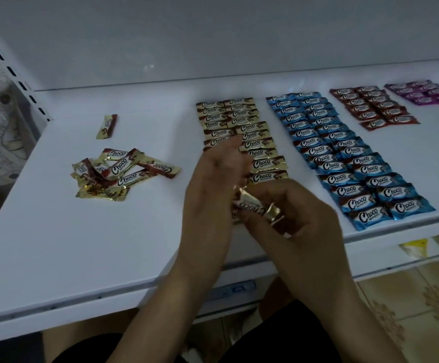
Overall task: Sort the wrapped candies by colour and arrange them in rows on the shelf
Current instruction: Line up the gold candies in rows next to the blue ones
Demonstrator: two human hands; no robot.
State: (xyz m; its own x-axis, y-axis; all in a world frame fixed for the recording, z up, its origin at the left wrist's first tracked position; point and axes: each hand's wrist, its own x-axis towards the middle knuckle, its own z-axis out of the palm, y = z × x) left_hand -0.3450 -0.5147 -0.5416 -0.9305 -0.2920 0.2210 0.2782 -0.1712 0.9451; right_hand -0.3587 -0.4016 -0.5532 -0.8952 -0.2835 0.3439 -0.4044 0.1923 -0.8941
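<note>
On your far left, the slotted upright point(11, 72) runs along the edge of the white shelf point(56, 244). One gold candy point(107, 126) lies alone near the back. Nearer you, a loose pile of gold candies point(113, 171) sits overlapped and unsorted on the shelf.

Your left hand point(213, 184) is raised above the shelf's front half. Its fingers are straight and pressed together, pointing away from you, and its palm side meets the left end of the held gold candy point(252, 205). Whether the thumb grips that candy, you cannot tell.

Behind your hands the gold rows point(239, 127) run in two columns, and your hands hide their near end. Your right hand point(299, 213) has its fingers curled, pinching the held candy's right end above the shelf.

Further right lie the blue rows point(344, 155), two columns reaching the front edge. The shorter red rows point(373, 107) come next, and the purple rows point(428, 94) are at the far right, near the back.
</note>
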